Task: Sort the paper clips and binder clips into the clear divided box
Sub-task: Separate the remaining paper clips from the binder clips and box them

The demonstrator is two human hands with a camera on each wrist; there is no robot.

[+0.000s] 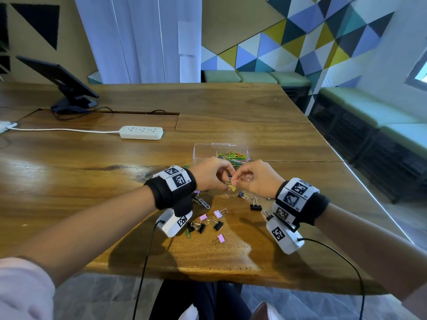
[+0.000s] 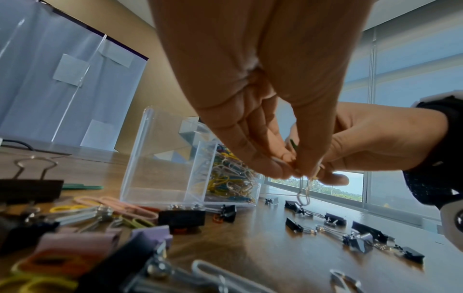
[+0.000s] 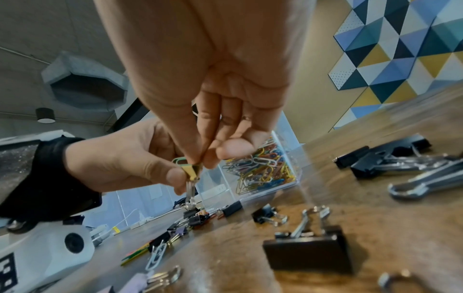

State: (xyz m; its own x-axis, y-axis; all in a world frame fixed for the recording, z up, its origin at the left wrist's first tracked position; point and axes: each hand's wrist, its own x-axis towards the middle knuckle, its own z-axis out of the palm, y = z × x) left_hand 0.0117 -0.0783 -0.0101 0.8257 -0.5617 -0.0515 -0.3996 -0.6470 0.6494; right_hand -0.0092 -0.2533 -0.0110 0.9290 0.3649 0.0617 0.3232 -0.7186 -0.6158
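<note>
Just above the table, in front of the clear divided box [image 1: 198, 148], my two hands meet. My left hand [image 1: 225, 183] pinches the body of a yellow binder clip [image 3: 191, 170], whose silver handles [image 2: 304, 194] hang down. At the clip's top, my right hand [image 3: 200, 162] pinches a green paper clip [image 3: 179, 160] stuck in its mouth. The box's right compartment holds several coloured paper clips [image 1: 233, 157]; its left compartment [image 2: 160, 158] looks empty. Pink binder clips [image 1: 218, 213], black binder clips [image 1: 255, 206] and a silver paper clip [image 1: 204, 203] lie loose below my hands.
A white power strip [image 1: 141, 132] with its cord lies to the far left. A dark screen on a stand [image 1: 60, 79] is at the back left. The table's front edge [image 1: 184, 274] is close to me. Big black binder clips [image 3: 308, 249] sit under my right wrist.
</note>
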